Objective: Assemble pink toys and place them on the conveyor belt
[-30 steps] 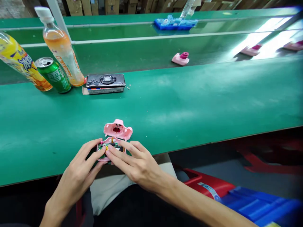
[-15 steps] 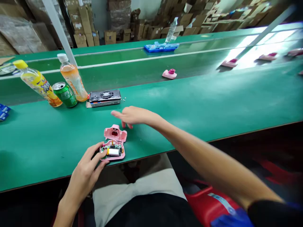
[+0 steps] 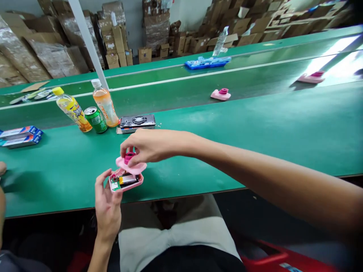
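Near the table's front edge, my left hand point(image 3: 109, 202) grips the lower half of a pink toy camera point(image 3: 139, 182) between thumb and fingers. A silver battery point(image 3: 128, 179) with yellow tape and a green circuit board point(image 3: 115, 185) show inside that half. Above it, my right hand point(image 3: 143, 145) pinches the pink camera cover point(image 3: 137, 168) by its magenta lens ring point(image 3: 129, 156). The cover is tilted over the open half, covering its far side. Whether the two halves touch at the back I cannot tell.
Behind my hands stand a phone on a small box point(image 3: 137, 121), a green can point(image 3: 95, 120) and two drink bottles. Blue-and-white boxes point(image 3: 21, 136) lie at left. A pink camera part point(image 3: 221, 94) and a blue tray point(image 3: 208, 63) are on the conveyor. Another person's hand point(image 3: 2, 168) shows at the left edge.
My right hand has come down and taken hold of the cover by its lens ring, swinging it over the lower half. My left hand has shifted its grip. The view has turned left.
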A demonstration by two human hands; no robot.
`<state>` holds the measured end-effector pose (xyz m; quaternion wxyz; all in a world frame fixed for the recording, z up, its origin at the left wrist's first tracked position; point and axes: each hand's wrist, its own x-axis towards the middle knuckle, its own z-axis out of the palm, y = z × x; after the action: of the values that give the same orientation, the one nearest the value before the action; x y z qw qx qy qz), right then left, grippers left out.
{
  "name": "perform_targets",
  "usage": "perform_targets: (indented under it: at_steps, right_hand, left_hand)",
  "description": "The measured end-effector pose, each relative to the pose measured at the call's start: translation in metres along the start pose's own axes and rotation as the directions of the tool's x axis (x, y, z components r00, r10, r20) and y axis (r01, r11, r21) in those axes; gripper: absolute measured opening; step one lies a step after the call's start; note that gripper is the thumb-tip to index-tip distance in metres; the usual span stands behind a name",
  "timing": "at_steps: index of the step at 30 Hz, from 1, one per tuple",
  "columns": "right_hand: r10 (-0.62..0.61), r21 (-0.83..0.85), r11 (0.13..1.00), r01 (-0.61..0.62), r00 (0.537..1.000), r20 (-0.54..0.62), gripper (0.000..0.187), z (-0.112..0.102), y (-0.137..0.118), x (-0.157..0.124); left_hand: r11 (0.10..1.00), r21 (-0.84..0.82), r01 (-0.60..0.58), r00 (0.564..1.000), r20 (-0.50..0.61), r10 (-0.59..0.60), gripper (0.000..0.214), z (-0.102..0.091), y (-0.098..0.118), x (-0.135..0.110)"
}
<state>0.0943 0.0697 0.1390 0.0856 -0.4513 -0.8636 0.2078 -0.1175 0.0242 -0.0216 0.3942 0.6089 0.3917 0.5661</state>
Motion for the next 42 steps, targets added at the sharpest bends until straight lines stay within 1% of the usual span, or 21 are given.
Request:
perform_targets:
  at_steps: [1, 3, 5, 8, 10, 12, 14, 15, 16, 17, 18, 21, 22, 24, 26, 28, 30, 34, 37, 40, 42]
  right_hand:
    - [-0.087, 0.038, 0.995, 0.089, 0.995, -0.05, 0.019, 0.001, -0.001, -0.005]
    - [-0.183, 0.092, 0.977, 0.194, 0.977, -0.111, 0.023, 0.006, -0.001, -0.011]
    - [-0.236, 0.108, 0.963, 0.247, 0.966, -0.108, 0.023, 0.008, -0.001, -0.014]
    - [-0.282, 0.136, 0.948, 0.287, 0.958, -0.056, 0.026, 0.004, 0.003, -0.013]
    - [-0.274, 0.19, 0.943, 0.275, 0.961, -0.03, 0.028, 0.001, 0.008, -0.01]
    - [-0.228, 0.246, 0.94, 0.236, 0.972, -0.062, 0.028, 0.002, 0.012, -0.009]
    - [-0.085, 0.246, 0.958, 0.147, 0.966, -0.244, 0.025, 0.012, 0.011, -0.009]
    - [0.022, 0.24, 0.968, 0.073, 0.928, -0.373, 0.024, 0.02, 0.007, -0.011]
    - [0.132, 0.25, 0.968, -0.01, 0.868, -0.478, 0.027, 0.03, 0.003, -0.013]
    - [0.23, 0.283, 0.955, -0.084, 0.812, -0.536, 0.032, 0.041, -0.002, -0.015]
    - [0.313, 0.337, 0.931, -0.138, 0.778, -0.545, 0.037, 0.052, -0.008, -0.018]
    - [0.454, 0.536, 0.825, -0.18, 0.776, -0.438, 0.037, 0.081, -0.015, -0.021]
    - [0.484, 0.594, 0.786, -0.171, 0.769, -0.419, 0.036, 0.089, -0.015, -0.02]
    - [0.543, 0.691, 0.71, -0.133, 0.728, -0.418, 0.04, 0.101, -0.012, -0.013]
    - [0.582, 0.75, 0.656, -0.086, 0.689, -0.431, 0.047, 0.109, -0.01, -0.006]
    - [0.599, 0.762, 0.647, -0.04, 0.645, -0.475, 0.053, 0.115, -0.009, -0.001]
    - [0.584, 0.728, 0.685, -0.017, 0.609, -0.536, 0.053, 0.121, -0.006, 0.0]
    - [0.537, 0.628, 0.777, -0.04, 0.561, -0.63, 0.048, 0.129, 0.006, -0.005]
    - [0.486, 0.538, 0.841, -0.058, 0.52, -0.702, 0.043, 0.136, 0.015, -0.006]
    - [0.399, 0.415, 0.908, -0.06, 0.432, -0.809, 0.039, 0.142, 0.014, -0.008]
    - [0.366, 0.368, 0.927, -0.074, 0.392, -0.844, 0.036, 0.143, 0.009, -0.01]
  left_hand:
    - [0.999, -0.043, 0.017, 0.999, -0.037, -0.019, 0.054, 0.005, 0.002, 0.003]
    - [0.992, -0.114, 0.054, 0.996, -0.062, -0.061, 0.062, 0.014, 0.007, 0.009]
    - [0.975, -0.197, 0.104, 0.993, -0.04, -0.114, 0.065, 0.022, 0.011, 0.015]
    - [0.951, -0.264, 0.161, 0.987, 0.019, -0.162, 0.061, 0.031, 0.014, 0.02]
    - [0.95, -0.266, 0.164, 0.986, 0.037, -0.16, 0.06, 0.036, 0.015, 0.023]
    - [0.955, -0.253, 0.155, 0.988, 0.015, -0.157, 0.059, 0.041, 0.016, 0.026]
    - [0.956, -0.252, 0.15, 0.986, -0.027, -0.162, 0.058, 0.047, 0.019, 0.028]
    - [0.954, -0.261, 0.145, 0.985, -0.051, -0.164, 0.058, 0.049, 0.02, 0.029]
    - [0.953, -0.271, 0.133, 0.984, -0.079, -0.16, 0.057, 0.051, 0.022, 0.028]
    - [0.954, -0.277, 0.113, 0.983, -0.11, -0.148, 0.056, 0.053, 0.023, 0.027]
    - [0.954, -0.285, 0.098, 0.979, -0.144, -0.143, 0.055, 0.055, 0.023, 0.025]
    - [0.928, -0.35, 0.129, 0.947, -0.235, -0.22, 0.055, 0.061, 0.017, 0.018]
    - [0.909, -0.386, 0.158, 0.929, -0.254, -0.27, 0.055, 0.063, 0.013, 0.016]
    - [0.87, -0.447, 0.208, 0.895, -0.273, -0.354, 0.057, 0.068, 0.007, 0.015]
    - [0.856, -0.469, 0.219, 0.874, -0.295, -0.385, 0.06, 0.073, 0.004, 0.015]
    - [0.842, -0.498, 0.207, 0.859, -0.32, -0.4, 0.068, 0.079, 0.007, 0.016]
    - [0.793, -0.579, 0.186, 0.84, -0.325, -0.435, 0.077, 0.087, 0.012, 0.018]
    - [0.557, -0.816, 0.153, 0.83, -0.199, -0.52, 0.083, 0.102, 0.016, 0.023]
    - [0.422, -0.896, 0.14, 0.83, -0.126, -0.543, 0.079, 0.108, 0.016, 0.028]
    - [0.385, -0.903, 0.191, 0.811, -0.076, -0.581, 0.079, 0.109, 0.022, 0.029]
    - [0.405, -0.884, 0.233, 0.809, -0.056, -0.586, 0.077, 0.108, 0.029, 0.029]
